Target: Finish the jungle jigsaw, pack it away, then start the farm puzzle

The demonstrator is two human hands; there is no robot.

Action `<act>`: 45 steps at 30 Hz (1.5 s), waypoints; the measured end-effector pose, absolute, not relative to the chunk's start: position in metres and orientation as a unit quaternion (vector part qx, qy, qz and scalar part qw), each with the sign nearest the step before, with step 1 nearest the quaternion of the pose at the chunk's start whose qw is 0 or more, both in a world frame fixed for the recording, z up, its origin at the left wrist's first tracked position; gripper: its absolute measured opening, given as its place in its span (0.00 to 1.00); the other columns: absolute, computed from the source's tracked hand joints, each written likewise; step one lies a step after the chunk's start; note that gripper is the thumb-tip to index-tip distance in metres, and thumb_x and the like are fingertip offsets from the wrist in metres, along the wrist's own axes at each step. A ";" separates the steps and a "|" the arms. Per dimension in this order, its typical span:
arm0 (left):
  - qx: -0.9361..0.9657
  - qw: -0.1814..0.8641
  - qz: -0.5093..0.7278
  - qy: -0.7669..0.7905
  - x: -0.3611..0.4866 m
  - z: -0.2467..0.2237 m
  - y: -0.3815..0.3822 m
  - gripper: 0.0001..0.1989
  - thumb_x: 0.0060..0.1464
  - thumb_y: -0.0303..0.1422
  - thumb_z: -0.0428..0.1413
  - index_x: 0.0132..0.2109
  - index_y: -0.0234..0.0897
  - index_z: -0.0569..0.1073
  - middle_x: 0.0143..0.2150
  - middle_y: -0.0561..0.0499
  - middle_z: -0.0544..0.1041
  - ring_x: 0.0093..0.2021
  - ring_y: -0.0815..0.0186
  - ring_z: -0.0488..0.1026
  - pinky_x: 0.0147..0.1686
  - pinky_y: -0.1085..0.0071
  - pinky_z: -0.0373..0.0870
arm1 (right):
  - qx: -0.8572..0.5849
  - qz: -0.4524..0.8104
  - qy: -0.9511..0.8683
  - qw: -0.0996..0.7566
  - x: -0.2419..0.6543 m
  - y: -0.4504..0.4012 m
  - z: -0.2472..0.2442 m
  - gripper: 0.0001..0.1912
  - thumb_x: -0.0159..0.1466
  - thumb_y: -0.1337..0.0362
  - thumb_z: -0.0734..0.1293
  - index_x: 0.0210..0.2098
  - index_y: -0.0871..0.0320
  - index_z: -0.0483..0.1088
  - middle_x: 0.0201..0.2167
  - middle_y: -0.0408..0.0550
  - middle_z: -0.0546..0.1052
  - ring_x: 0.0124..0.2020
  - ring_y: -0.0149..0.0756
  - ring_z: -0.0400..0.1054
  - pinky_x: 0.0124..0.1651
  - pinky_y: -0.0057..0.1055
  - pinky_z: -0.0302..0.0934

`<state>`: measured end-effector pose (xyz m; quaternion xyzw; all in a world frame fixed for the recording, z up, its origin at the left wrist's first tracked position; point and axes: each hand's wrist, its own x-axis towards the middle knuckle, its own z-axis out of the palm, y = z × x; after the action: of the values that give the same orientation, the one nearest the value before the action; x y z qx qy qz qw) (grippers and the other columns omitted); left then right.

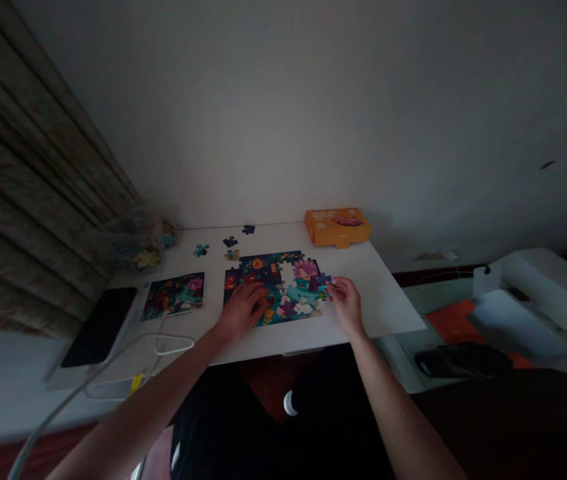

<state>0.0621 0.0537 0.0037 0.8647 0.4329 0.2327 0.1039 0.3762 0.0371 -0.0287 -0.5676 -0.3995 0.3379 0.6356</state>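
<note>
A partly assembled jigsaw puzzle point(274, 287) in dark blue, teal and pink lies on the white desk point(368, 293), with a gap showing white near its top middle. My left hand point(242, 310) rests on the puzzle's lower left, fingers spread and holding nothing. At its right edge, my right hand point(346, 305) pinches a dark purple puzzle piece point(323, 281). Several loose pieces point(230, 242) lie beyond the puzzle. A printed picture card point(173, 296) lies to the left.
An orange cardboard box point(337, 227) sits at the desk's far edge against the wall. A black tablet point(99, 327) and a white cable point(163, 341) lie at the left, near a striped curtain point(28, 193). Lower right, off the desk, are white boxes and a black bag point(463, 360).
</note>
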 end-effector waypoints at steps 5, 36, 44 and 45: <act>0.861 0.138 0.265 0.413 0.117 0.012 0.041 0.19 0.68 0.36 0.56 0.63 0.42 0.71 0.63 0.43 0.74 0.62 0.55 0.73 0.62 0.55 0.72 | -0.557 0.351 -0.423 0.622 0.373 0.036 -0.025 0.25 0.52 0.45 0.79 0.37 0.55 0.72 0.32 0.47 0.80 0.35 0.39 0.76 0.40 0.34 0.71; 0.899 0.062 0.268 0.342 0.170 0.011 0.073 0.17 0.65 0.34 0.59 0.59 0.39 0.75 0.58 0.41 0.79 0.56 0.54 0.77 0.58 0.53 0.72 | -0.592 0.303 -0.522 0.535 0.375 0.030 -0.019 0.24 0.62 0.40 0.70 0.41 0.55 0.76 0.37 0.52 0.81 0.39 0.44 0.75 0.45 0.41 0.70; 0.873 0.093 0.176 0.445 0.129 0.011 0.128 0.14 0.67 0.35 0.57 0.56 0.42 0.80 0.59 0.43 0.79 0.61 0.54 0.74 0.66 0.49 0.62 | -0.623 0.068 -0.723 0.289 0.353 0.026 -0.019 0.18 0.72 0.55 0.63 0.56 0.51 0.76 0.64 0.55 0.73 0.66 0.54 0.63 0.68 0.60 0.50; 0.872 0.097 0.170 0.449 0.128 0.010 0.133 0.14 0.67 0.36 0.56 0.56 0.42 0.80 0.59 0.43 0.79 0.61 0.54 0.74 0.67 0.48 0.60 | -0.625 0.064 -0.729 0.272 0.352 0.026 -0.018 0.18 0.72 0.55 0.63 0.57 0.50 0.75 0.64 0.54 0.73 0.66 0.54 0.63 0.69 0.61 0.49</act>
<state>0.1280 0.1325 0.0102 0.8720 0.4487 0.1700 0.0972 0.3517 0.0258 -0.0184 -0.6248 -0.7292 0.0636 0.2719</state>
